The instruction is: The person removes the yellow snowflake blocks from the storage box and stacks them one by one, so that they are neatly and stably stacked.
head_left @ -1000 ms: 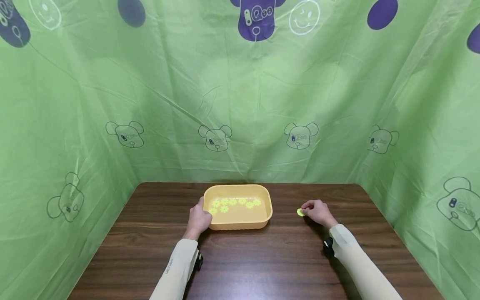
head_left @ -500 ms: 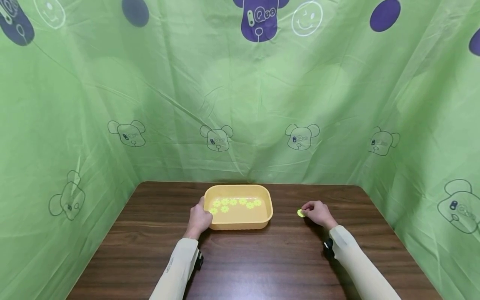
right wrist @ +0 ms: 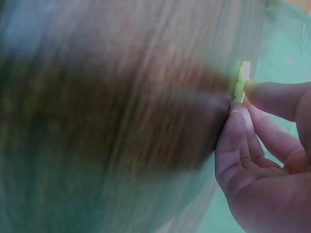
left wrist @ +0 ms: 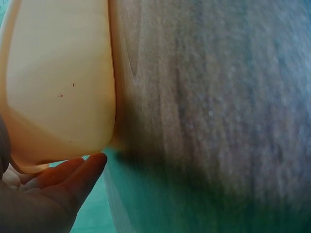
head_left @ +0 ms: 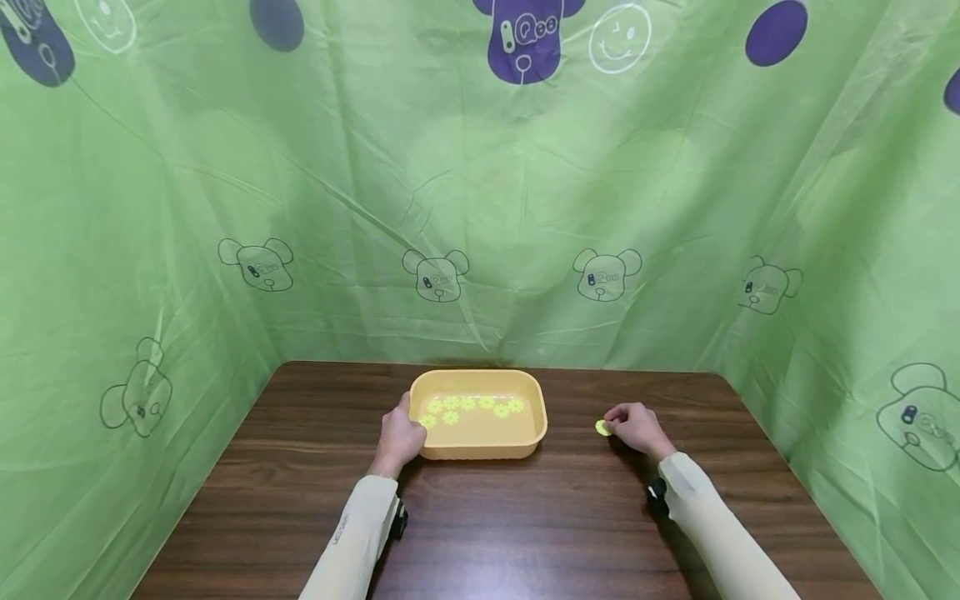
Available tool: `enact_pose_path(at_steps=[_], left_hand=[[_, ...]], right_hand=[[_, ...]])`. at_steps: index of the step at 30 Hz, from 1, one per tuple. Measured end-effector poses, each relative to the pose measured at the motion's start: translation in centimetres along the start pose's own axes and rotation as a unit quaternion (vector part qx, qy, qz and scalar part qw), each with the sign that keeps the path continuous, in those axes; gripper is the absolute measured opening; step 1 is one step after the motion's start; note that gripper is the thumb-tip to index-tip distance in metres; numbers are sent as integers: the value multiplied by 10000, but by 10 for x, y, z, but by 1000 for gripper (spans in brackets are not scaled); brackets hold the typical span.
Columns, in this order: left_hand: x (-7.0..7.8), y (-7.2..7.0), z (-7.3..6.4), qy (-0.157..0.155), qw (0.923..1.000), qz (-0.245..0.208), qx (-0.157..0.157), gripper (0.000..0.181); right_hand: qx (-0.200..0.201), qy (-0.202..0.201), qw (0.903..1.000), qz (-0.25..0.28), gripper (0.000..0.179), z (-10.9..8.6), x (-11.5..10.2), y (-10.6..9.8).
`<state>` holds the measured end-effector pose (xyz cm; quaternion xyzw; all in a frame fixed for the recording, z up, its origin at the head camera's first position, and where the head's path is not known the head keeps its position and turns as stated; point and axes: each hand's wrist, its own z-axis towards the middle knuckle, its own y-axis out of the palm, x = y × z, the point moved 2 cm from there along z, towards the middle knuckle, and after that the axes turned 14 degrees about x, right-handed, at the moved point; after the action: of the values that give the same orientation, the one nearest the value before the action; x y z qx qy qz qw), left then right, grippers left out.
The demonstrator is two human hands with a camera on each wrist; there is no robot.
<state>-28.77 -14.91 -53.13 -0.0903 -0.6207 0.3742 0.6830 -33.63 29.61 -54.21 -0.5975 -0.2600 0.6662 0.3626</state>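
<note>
My left hand (head_left: 400, 437) grips the left end of a pale orange plastic tray (head_left: 480, 451) with rounded corners. Its thumb is over the rim; in the left wrist view the fingers lie under the tray's (left wrist: 63, 73) end. Several small yellow-green flower shapes (head_left: 487, 402) show on the tray's floor, mostly toward the back and left. To the right of the tray, my right hand (head_left: 637, 428) pinches a yellow-green flower-shaped piece (head_left: 602, 427) between thumb and fingers. The right wrist view shows this thin piece (right wrist: 242, 80) edge-on, close to the tabletop.
The dark wood-grain table (head_left: 510, 525) extends in front of the tray and to both sides. A green curtain (head_left: 510, 192) with bear and smiley prints encloses the back and sides of the table. Each wrist wears a black strapped device.
Both hands keep their holds on the tray and the flower-shaped piece. The head view shifts slightly; nothing on the table visibly moves.
</note>
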Motion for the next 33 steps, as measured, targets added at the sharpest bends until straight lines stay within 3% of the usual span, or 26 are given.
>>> enact_pose_path(at_steps=[6, 15, 22, 26, 33], left_hand=[[1, 0, 2, 54, 10000, -54, 15, 76], [0, 0, 3, 26, 10000, -38, -8, 76], [-1, 0, 3, 91, 9999, -10, 65, 75], [-1, 0, 5, 122, 9999, -33, 93, 74], [-1, 1, 4, 57, 10000, -29, 58, 74]], right_hand=[[63, -14, 10000, 12, 18, -1, -3, 0], [640, -181, 9976, 204, 22, 7, -21, 9], [742, -401, 9942, 662, 22, 16, -79, 20], [610, -590, 9923, 897, 23, 23, -114, 32], [610, -1347, 9872, 600, 20, 26, -161, 56]])
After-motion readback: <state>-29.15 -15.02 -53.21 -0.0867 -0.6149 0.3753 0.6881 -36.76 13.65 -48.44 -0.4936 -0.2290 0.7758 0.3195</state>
